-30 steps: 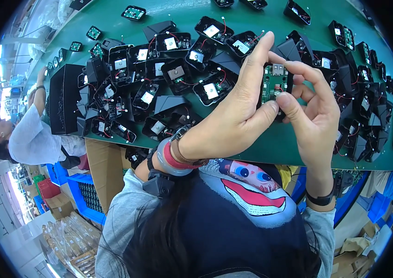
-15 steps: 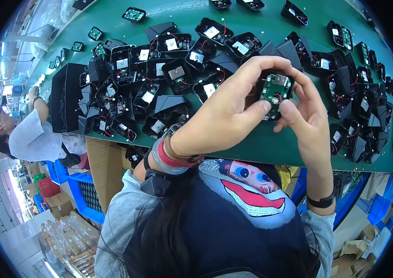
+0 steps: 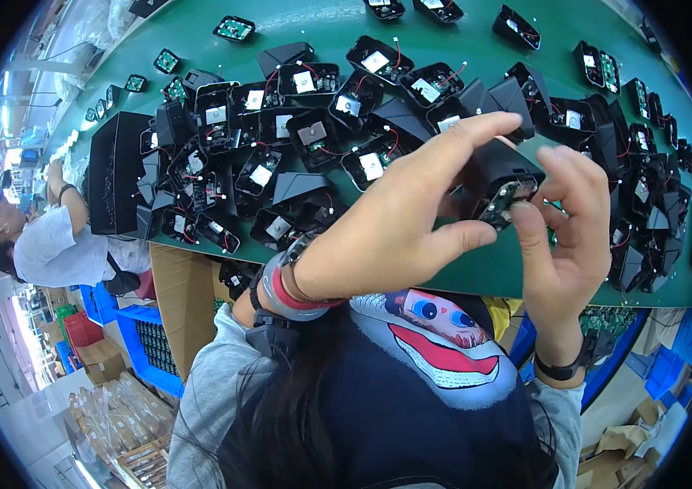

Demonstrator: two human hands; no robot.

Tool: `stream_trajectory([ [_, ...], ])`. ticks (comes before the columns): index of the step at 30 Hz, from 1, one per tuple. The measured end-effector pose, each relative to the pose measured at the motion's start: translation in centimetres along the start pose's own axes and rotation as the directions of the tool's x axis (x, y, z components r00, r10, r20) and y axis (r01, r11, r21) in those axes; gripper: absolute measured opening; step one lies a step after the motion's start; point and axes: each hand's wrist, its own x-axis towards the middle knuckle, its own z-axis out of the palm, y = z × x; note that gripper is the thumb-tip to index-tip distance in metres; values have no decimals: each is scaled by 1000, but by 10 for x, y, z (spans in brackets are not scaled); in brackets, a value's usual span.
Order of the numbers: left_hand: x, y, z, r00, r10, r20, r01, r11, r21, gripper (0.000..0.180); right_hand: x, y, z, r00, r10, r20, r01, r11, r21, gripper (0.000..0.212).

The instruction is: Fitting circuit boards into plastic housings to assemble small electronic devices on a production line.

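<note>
Between my hands, above the front part of the green table, is a black plastic housing [image 3: 510,169] with a green circuit board [image 3: 502,200] in its open side. The housing is tilted, so the board shows only edge-on. My left hand [image 3: 411,204] curves round the housing's left side, fingers over the top and thumb at the board's lower edge. My right hand [image 3: 566,228] is at the right side, its thumb against the board's edge and its fingers bent; the index finger is partly blurred.
Many black housings [image 3: 313,134] with silver blocks and red wires crowd the green table [image 3: 476,261]. A black box [image 3: 113,175] stands at the left. Blue trays of boards [image 3: 154,346] sit below the table's edge. Another person [image 3: 48,236] works at the far left.
The housing has tipped, turning the board from facing me to edge-on, and has moved slightly right and down. My right hand has shifted right, its fingers coming away from the top.
</note>
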Motion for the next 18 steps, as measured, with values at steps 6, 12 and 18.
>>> stream_trajectory([
  [6, 0, -9, -9, 988, -153, -3, 151, 980, -128, 79, 0, -9, 7, 999, -39, -5, 37, 976, -216, 31],
  [12, 4, -29, -6, 991, 121, -63, -114, 989, 93, 68, 4, -5, -5, 925, 328, -194, -285, 933, 217, 21],
  [18, 9, -29, 5, 986, 125, -108, -112, 986, 122, 72, 2, 2, 1, 856, 515, -37, -433, 755, 493, 18],
])
